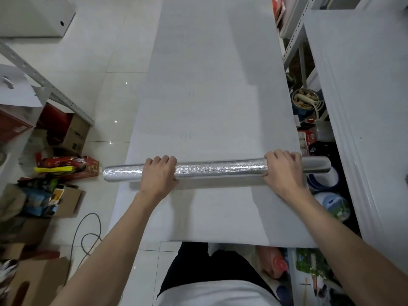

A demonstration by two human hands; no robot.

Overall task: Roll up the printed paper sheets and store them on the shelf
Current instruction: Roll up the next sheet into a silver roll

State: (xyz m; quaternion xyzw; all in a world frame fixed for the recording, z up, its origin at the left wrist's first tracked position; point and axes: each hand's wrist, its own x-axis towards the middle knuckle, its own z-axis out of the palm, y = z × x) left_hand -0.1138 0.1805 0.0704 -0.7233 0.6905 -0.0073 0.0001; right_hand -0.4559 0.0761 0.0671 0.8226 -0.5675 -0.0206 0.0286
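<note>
- Silver foil-wrapped tube (220, 168) lies crosswise on the paper sheet (209, 96), both ends sticking out past the sheet's side edges.
- Left hand (159, 173) grips the tube near its left end, knuckles up, fingers curled over the far side.
- Right hand (283, 171) has the same grip near the right end, fingers wrapped over the tube.
- Paper sheet: long, pale grey-white, spread flat on the tiled floor (106, 62), running away from the person. It lies flat on both sides of the tube, near edge by the person's legs. Print is faint and unreadable.
- Metal shelf (295, 43) stands along the sheet's right edge, with a pot (303, 99), tubs and packets crowded at its foot.
- White flat panel (364, 96) on the far right, above that clutter.
- Left side: cardboard boxes (72, 133), a perforated metal bar (44, 81), and a grey cable (88, 235) looped on the tiles.
</note>
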